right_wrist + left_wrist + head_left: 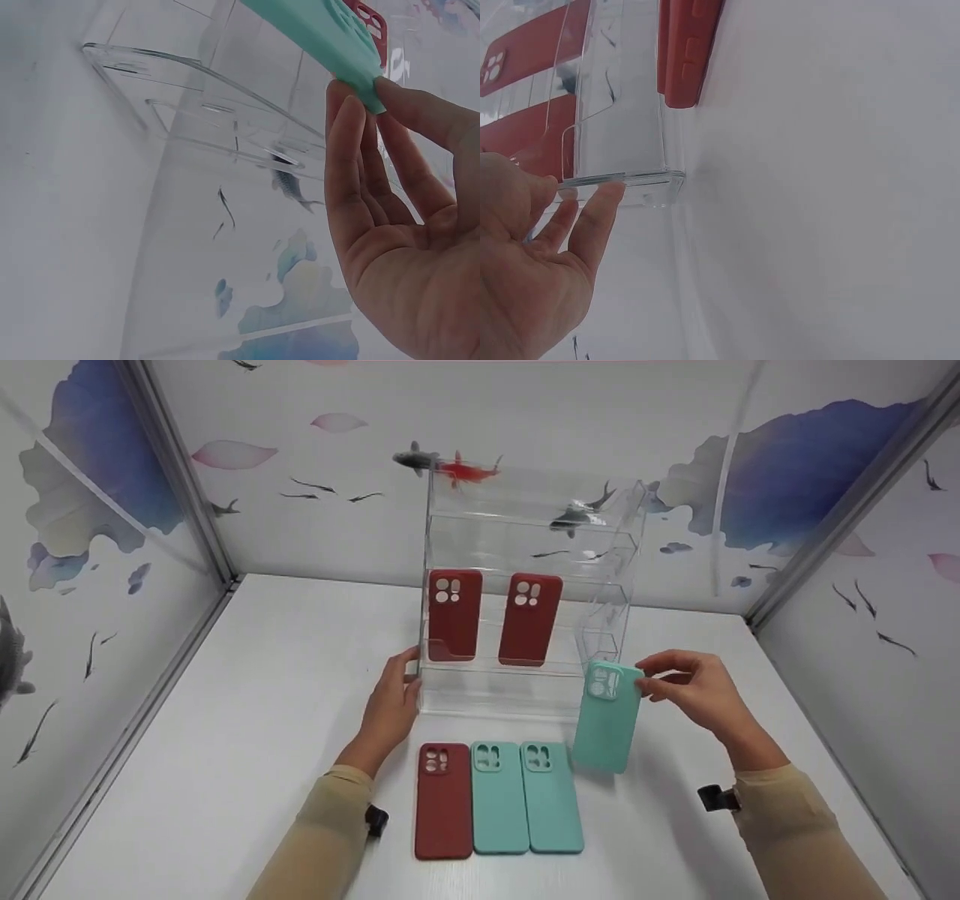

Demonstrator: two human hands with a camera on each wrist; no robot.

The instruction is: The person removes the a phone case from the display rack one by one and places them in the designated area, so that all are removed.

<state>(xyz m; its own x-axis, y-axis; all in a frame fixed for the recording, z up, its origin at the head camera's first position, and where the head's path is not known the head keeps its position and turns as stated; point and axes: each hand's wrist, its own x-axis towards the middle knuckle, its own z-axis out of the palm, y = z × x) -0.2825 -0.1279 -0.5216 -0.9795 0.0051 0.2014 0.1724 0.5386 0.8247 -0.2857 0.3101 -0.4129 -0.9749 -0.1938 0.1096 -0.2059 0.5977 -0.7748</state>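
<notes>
Mint phone case (606, 716) hangs upright just right of the clear acrylic display rack (525, 585), pinched at its top corner by my right hand (694, 686), while my left hand (390, 709) rests flat with straight fingers against the rack's lower left edge. Everything sits on a white table (225, 735) inside fish-patterned walls (862, 547). Two red cases (491, 615) stand on a rack shelf; one red case (444, 801) and two mint cases (526, 797) lie flat in front of it.

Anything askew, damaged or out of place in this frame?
Nothing stands out. Two red cases stand upright in the clear rack, three cases lie in a neat row, and the right hand pinches a teal case, slightly tilted.
</notes>
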